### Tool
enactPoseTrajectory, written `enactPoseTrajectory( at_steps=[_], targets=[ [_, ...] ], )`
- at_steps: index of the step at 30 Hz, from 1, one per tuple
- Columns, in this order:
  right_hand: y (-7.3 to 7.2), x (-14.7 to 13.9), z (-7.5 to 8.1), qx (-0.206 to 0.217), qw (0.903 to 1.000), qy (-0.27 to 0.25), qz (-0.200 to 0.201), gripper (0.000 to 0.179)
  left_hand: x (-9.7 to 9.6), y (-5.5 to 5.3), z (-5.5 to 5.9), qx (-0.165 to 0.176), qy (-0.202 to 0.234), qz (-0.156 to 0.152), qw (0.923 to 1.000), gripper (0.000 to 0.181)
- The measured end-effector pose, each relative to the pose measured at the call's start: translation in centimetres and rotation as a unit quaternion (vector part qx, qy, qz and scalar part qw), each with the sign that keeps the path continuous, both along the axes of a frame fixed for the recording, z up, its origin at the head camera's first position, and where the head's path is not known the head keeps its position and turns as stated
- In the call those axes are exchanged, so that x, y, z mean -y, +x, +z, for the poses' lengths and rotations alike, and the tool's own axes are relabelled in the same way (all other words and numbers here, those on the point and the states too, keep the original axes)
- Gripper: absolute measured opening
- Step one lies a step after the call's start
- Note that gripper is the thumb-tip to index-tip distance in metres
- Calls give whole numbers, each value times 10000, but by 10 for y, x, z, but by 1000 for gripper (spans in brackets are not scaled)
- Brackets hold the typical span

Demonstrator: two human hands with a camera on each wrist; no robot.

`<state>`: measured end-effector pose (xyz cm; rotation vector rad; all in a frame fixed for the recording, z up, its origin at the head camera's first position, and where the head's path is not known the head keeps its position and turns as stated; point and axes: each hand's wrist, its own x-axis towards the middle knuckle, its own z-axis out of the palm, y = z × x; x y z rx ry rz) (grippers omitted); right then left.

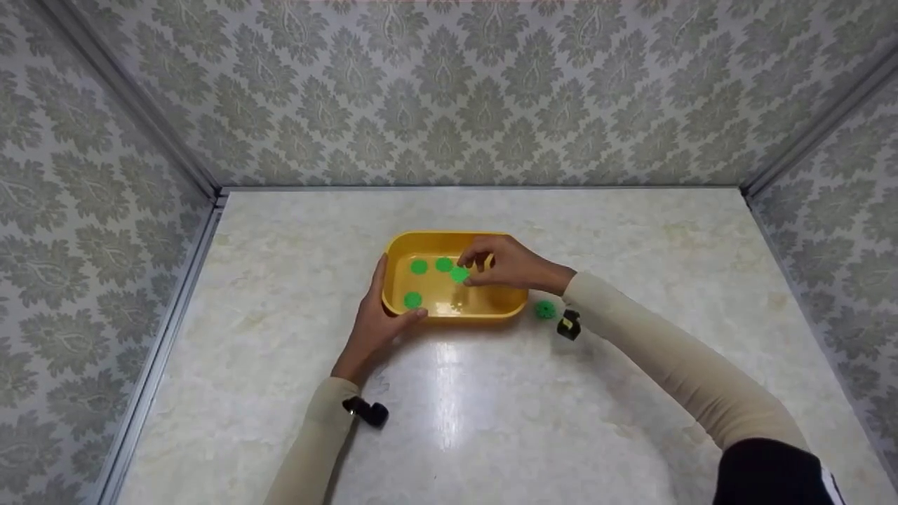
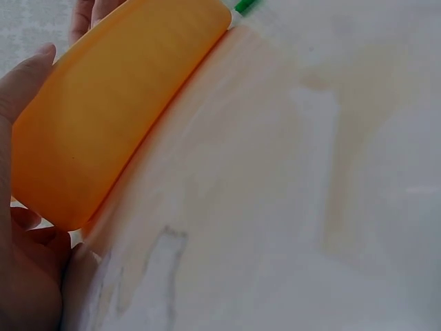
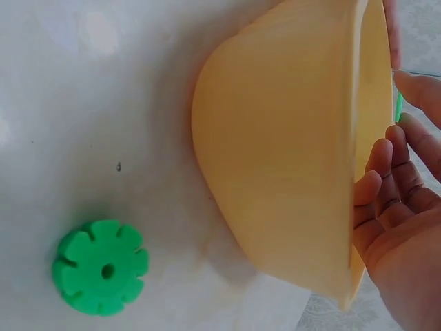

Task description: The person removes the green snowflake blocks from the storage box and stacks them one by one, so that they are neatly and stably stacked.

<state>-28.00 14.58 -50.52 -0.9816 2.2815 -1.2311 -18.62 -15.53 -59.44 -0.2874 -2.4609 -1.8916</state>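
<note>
A yellow plastic basin (image 1: 484, 301) sits on the table, with three green discs (image 1: 412, 300) lying apart on its bottom. My left hand (image 1: 375, 322) holds the basin's left end, the thumb over the near rim and the fingers along the outer side. Above the inside of the basin, my right hand (image 1: 508, 265) pinches another green disc (image 1: 459, 274) between thumb and fingertip; only its thin edge shows in the right wrist view. Outside, by the basin's right end, lies a notched green piece (image 3: 103, 269) with a central hole, looking thick or stacked.
The pale marbled table (image 1: 449, 393) reaches back to a patterned wall (image 1: 449, 91), with further patterned panels on the left and right. A black wrist camera (image 1: 570, 325) on the right sleeve hangs close to the green piece on the table.
</note>
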Motion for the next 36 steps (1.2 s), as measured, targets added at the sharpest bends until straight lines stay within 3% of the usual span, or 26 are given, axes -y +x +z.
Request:
enactPoseTrajectory(
  at_steps=[36],
  targets=[
    [15,-49,15,-123,9973,-331,-650,27,0,0,-3,-68,43,95,9999,123]
  ],
)
